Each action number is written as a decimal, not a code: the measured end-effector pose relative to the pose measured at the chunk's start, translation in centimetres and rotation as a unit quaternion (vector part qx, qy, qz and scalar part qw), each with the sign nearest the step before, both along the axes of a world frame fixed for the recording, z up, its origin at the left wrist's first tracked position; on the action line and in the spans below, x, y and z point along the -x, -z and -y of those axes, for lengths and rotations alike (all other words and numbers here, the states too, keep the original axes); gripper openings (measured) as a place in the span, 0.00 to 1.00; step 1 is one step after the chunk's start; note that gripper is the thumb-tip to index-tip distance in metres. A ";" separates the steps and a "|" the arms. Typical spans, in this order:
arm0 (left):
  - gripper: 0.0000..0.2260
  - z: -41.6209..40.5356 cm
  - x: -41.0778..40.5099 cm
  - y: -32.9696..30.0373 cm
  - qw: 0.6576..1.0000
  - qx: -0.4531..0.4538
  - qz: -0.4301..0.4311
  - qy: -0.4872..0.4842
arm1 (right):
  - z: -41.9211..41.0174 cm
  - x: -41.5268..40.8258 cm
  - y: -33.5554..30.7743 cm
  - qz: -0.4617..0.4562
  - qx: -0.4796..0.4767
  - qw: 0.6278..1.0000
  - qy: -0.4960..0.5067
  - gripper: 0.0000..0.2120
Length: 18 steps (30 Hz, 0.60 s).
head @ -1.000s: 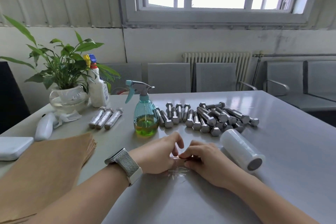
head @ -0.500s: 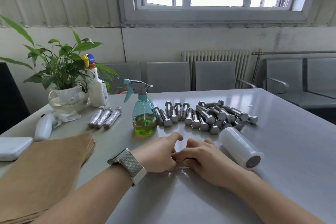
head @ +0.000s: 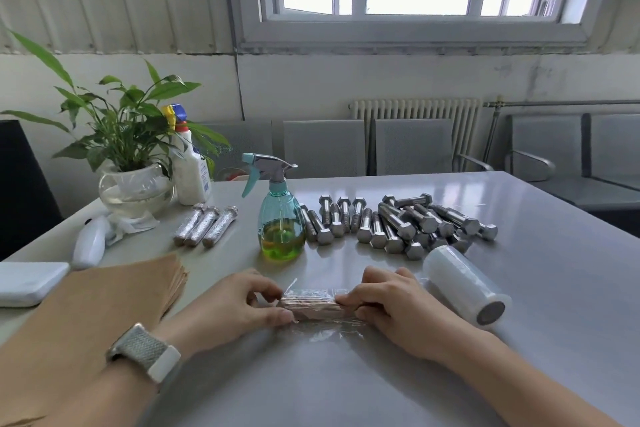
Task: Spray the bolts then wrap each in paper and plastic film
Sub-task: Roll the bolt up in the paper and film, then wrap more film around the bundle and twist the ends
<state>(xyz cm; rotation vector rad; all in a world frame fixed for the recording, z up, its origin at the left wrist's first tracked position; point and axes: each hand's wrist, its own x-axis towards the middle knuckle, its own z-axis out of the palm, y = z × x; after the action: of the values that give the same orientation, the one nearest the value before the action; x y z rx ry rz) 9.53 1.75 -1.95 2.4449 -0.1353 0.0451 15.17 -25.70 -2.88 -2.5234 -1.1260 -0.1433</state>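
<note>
Pinching paper-wrapped bolt [head: 317, 308] in film: left hand [head: 231, 311], right hand [head: 394, 308].

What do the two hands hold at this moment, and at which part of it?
Both hold one paper-wrapped bolt lying in plastic film: the left hand pinches its left end, the right hand its right end.

Left hand [head: 230, 310]: moved apart from the right, now pinching the left end of the bundle.
Right hand [head: 398, 308]: shifted rightward, gripping the right end.
Wrapped bolt [head: 313, 306]: formerly hidden beneath both hands, now exposed between them, film-covered.
</note>
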 end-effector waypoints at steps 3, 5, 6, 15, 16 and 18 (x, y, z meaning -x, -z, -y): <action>0.13 0.9 0.0 0.3 0.999 -0.038 0.020 -0.004 | -0.1 0.1 -0.2 -0.001 0.001 1.000 0.002 0.14; 0.13 1.4 0.1 0.7 0.993 -0.111 0.031 -0.006 | 0.0 0.2 -0.2 -0.002 0.000 1.000 0.005 0.14; 0.14 1.6 0.2 0.7 0.988 -0.147 0.038 -0.010 | 0.0 0.3 -0.2 -0.003 -0.003 1.000 0.005 0.13; 0.18 5.3 -1.4 -1.6 0.969 0.220 0.115 0.002 | 0.6 0.5 -0.5 -0.018 -0.070 0.997 0.022 0.06; 0.16 6.5 -1.8 -1.6 0.958 0.256 0.128 0.017 | 0.6 0.5 -0.5 -0.022 -0.077 0.996 0.024 0.08; 0.10 9.2 -2.6 -1.6 0.940 0.303 0.154 0.033 | 0.8 0.5 -0.6 -0.028 -0.085 0.995 0.033 0.17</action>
<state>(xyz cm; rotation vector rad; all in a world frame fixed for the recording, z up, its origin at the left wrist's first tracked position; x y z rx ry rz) 12.13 -7.49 -0.37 1.8006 -0.2949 0.3841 14.66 -26.51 -2.30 -2.3991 -0.9679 -0.1772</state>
